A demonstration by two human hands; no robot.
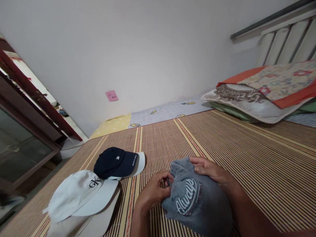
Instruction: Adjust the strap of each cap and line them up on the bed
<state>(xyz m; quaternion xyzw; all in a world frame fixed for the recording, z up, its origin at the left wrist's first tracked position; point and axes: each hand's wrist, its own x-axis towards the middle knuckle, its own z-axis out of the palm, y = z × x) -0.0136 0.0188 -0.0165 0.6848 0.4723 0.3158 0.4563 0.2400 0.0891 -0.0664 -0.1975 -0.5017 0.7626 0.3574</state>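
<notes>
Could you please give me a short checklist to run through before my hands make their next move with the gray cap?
1. Left hand grips the gray cap: ok, at its edge.
2. Right hand holds it too: ok.
3. "Always" lettering unobstructed: ok.
4. Gray cap apart from the navy cap: ok, bare mat between.
5. White CK cap off other caps: not ok, it overlaps a beige cap.
6. Gray cap's brim undamaged: cannot tell.

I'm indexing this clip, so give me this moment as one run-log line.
left hand: gripping gray "Always" cap | right hand: holding its edge | nearby: navy cap, white CK cap, striped mat
</notes>
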